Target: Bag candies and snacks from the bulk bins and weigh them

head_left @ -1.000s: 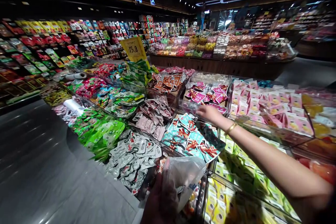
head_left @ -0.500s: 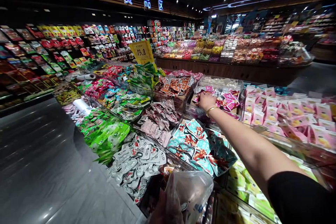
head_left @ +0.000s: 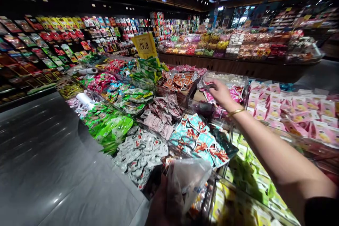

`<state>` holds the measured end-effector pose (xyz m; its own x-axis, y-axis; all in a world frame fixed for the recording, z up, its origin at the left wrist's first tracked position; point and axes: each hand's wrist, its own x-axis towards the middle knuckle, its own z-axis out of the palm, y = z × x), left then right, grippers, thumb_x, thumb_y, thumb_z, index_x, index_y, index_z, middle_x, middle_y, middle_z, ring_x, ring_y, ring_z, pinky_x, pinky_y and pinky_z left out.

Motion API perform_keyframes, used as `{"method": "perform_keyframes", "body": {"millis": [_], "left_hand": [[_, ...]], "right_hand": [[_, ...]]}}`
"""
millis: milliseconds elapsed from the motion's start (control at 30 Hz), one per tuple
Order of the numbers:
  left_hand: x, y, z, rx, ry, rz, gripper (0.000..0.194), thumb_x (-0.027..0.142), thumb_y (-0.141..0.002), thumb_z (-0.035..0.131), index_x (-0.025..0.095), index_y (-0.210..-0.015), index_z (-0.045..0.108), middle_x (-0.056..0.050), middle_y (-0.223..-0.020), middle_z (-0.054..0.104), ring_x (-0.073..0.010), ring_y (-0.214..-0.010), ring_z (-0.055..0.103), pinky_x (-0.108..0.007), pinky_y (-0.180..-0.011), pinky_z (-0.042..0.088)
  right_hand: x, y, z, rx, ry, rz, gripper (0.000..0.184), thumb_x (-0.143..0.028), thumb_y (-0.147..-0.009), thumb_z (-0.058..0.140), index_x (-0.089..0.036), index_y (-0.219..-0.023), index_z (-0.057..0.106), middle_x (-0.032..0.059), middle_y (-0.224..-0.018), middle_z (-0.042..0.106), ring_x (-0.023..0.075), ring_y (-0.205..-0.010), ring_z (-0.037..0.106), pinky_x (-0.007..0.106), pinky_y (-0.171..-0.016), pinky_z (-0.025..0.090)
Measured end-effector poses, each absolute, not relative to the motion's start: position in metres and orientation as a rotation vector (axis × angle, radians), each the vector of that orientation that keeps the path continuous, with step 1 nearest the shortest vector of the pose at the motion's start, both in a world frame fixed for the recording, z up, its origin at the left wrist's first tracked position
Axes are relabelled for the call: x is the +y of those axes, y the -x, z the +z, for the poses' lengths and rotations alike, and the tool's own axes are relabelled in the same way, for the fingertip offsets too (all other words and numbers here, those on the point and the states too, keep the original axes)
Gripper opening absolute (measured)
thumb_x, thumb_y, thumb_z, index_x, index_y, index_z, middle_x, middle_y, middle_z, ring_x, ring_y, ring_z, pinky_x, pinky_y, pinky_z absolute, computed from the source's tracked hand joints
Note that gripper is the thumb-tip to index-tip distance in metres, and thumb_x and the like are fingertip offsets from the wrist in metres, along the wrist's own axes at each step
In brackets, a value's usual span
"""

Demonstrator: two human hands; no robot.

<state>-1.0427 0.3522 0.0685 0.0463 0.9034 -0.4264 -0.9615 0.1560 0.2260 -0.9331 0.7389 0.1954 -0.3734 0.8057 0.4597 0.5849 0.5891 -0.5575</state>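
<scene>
The left hand (head_left: 158, 204) is near, and its fingers hold a see-through bag (head_left: 189, 173). Farther away, the right hand (head_left: 221, 93) is over the pink packets (head_left: 236, 95), its fingers pinching a small packet (head_left: 207, 84). Blue packets (head_left: 205, 141) lie between the bag and that hand.

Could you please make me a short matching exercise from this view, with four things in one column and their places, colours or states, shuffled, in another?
Things:
1. Right hand
2. Plastic bag
3. Price sign
4. Bracelet

Places, colours or states:
A. Yellow, marked 13.8
B. Gold, worn on the right arm
C. Out at the magenta packets
D. Held in the left hand

Right pairs: 1-C, 2-D, 3-A, 4-B
</scene>
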Motion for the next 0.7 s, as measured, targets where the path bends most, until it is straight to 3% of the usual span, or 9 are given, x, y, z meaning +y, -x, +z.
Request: {"method": "perform_keyframes", "body": {"millis": [200, 300, 400, 500, 600, 700], "left_hand": [[0.345, 1.045, 0.079, 0.471, 0.323, 1.466, 0.021, 0.039, -0.089, 0.066, 0.023, -0.102, 0.072, 0.002, -0.069, 0.068, -0.0069, -0.053, 0.06, -0.014, -0.045, 0.042], [0.345, 1.043, 0.079, 0.467, 0.329, 1.47, 0.023, 0.041, -0.088, 0.067, 0.019, -0.093, 0.071, 0.002, -0.065, 0.065, -0.0064, -0.047, 0.055, -0.014, -0.04, 0.038], [0.343, 1.038, 0.081, 0.505, 0.322, 1.445, 0.026, 0.042, -0.09, 0.064, 0.02, -0.1, 0.072, 0.0, -0.066, 0.068, -0.0093, -0.052, 0.061, -0.016, -0.045, 0.045], [0.343, 1.03, 0.09, 0.477, 0.292, 1.444, 0.029, 0.037, -0.094, 0.06, 0.027, -0.119, 0.069, -0.002, -0.086, 0.076, -0.0111, -0.066, 0.069, -0.016, -0.057, 0.052], [0.346, 1.02, 0.098, 0.477, 0.216, 1.459, 0.032, 0.036, -0.094, 0.06, 0.029, -0.123, 0.068, -0.003, -0.116, 0.074, -0.0144, -0.096, 0.071, -0.02, -0.08, 0.054], [0.348, 1.012, 0.102, 0.548, 0.106, 1.48, 0.038, 0.043, -0.092, 0.061, 0.024, -0.124, 0.067, -0.007, -0.125, 0.069, -0.0209, -0.114, 0.064, -0.032, -0.1, 0.05]], "right_hand": [[0.622, 0.871, 0.165, -1.761, 0.677, 1.713, 0.036, -0.033, -0.075, 0.071, -0.021, -0.108, 0.065, 0.0032, -0.091, 0.07, 0.0193, -0.08, 0.066, 0.036, -0.08, 0.053], [0.575, 0.851, 0.136, -1.686, 0.651, 2.09, 0.037, -0.032, -0.072, 0.08, -0.021, -0.105, 0.066, 0.0035, -0.092, 0.071, 0.0188, -0.084, 0.067, 0.035, -0.085, 0.053], [0.547, 0.849, 0.109, -1.696, 0.652, 2.249, 0.041, -0.036, -0.076, 0.077, -0.021, -0.112, 0.065, 0.0044, -0.097, 0.072, 0.0189, -0.085, 0.067, 0.035, -0.084, 0.053], [0.533, 0.859, 0.099, -1.943, 0.568, 2.214, 0.035, -0.036, -0.081, 0.07, -0.02, -0.113, 0.068, 0.0063, -0.107, 0.072, 0.0214, -0.096, 0.067, 0.038, -0.091, 0.051], [0.524, 0.869, 0.101, -2.245, 0.395, 2.14, 0.029, -0.027, -0.087, 0.058, -0.022, -0.113, 0.071, 0.005, -0.114, 0.072, 0.0219, -0.108, 0.065, 0.039, -0.099, 0.049], [0.519, 0.87, 0.106, -2.53, 0.304, 1.991, 0.036, -0.026, -0.09, 0.054, -0.024, -0.123, 0.068, 0.0044, -0.12, 0.071, 0.0222, -0.11, 0.066, 0.037, -0.099, 0.05]]}}
